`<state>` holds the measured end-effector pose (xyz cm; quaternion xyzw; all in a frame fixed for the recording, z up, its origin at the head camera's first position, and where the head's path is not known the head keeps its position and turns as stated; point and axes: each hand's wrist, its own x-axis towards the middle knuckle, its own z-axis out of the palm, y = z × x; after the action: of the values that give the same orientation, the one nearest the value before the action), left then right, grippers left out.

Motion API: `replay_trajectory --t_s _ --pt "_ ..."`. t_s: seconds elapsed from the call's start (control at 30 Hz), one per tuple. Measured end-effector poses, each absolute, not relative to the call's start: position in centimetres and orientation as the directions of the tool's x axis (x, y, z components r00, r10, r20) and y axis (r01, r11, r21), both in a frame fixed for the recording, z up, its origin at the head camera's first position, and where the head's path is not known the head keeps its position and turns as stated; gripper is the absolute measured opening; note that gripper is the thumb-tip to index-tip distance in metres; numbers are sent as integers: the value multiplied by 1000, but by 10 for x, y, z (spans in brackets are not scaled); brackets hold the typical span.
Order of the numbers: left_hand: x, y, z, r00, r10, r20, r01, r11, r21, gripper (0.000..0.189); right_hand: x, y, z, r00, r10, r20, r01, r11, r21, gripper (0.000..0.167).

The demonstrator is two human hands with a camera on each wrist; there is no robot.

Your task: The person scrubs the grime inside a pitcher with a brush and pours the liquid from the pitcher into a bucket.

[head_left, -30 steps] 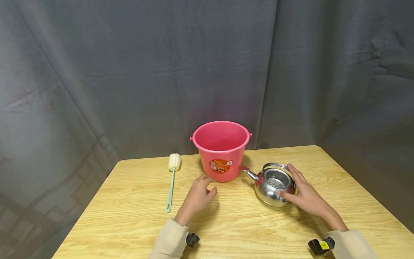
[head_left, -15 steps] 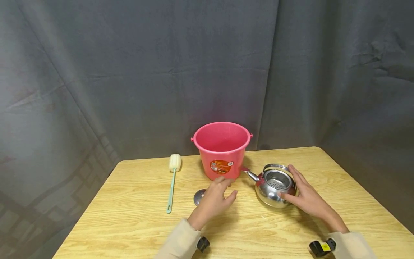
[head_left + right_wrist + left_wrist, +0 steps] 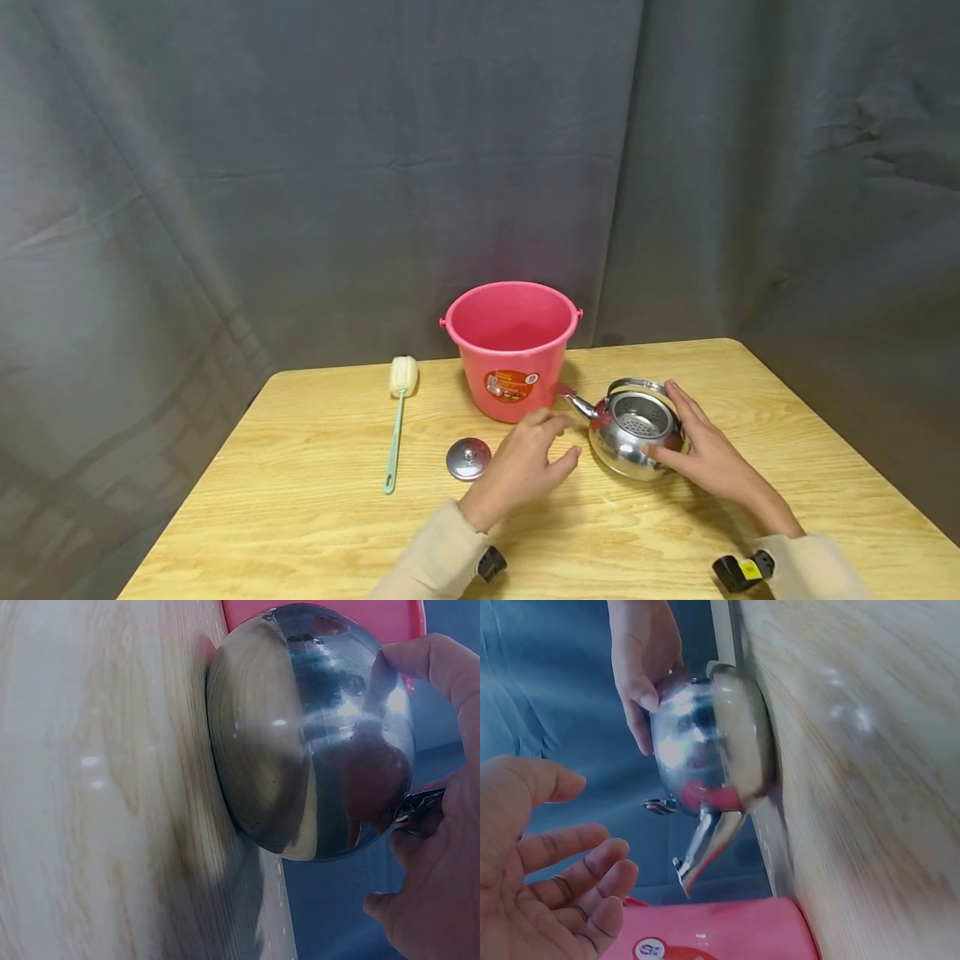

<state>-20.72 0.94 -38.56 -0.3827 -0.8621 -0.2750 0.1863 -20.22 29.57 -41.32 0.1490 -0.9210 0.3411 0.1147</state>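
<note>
In the head view, the left hand [image 3: 521, 467] has moved rightward from over one metal lid [image 3: 468, 458], now bare at the front-left of one pink bucket [image 3: 512, 333], with one sponge brush [image 3: 397, 425] left of the bucket and one kettle [image 3: 637, 437] right of it. The left wrist view shows that hand loosely spread, holding nothing, apart from the kettle. In the right wrist view, the right hand [image 3: 446, 859] grips the kettle, thumb on its body.

Sponge brush [image 3: 397, 432] left of pink bucket [image 3: 512, 359]
</note>
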Motion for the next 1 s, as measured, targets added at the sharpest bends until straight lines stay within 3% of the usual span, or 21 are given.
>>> replay_trajectory --t_s 0.27,1.0 --pt "-209 22 -380 -604 579 548 783 561 269 29 -202 295 -413 -933 -188 305 -342 725 -598 104" --pt "-212 40 -376 -618 609 498 770 597 226 30 -201 294 -412 -932 -192 307 -344 731 -589 103"
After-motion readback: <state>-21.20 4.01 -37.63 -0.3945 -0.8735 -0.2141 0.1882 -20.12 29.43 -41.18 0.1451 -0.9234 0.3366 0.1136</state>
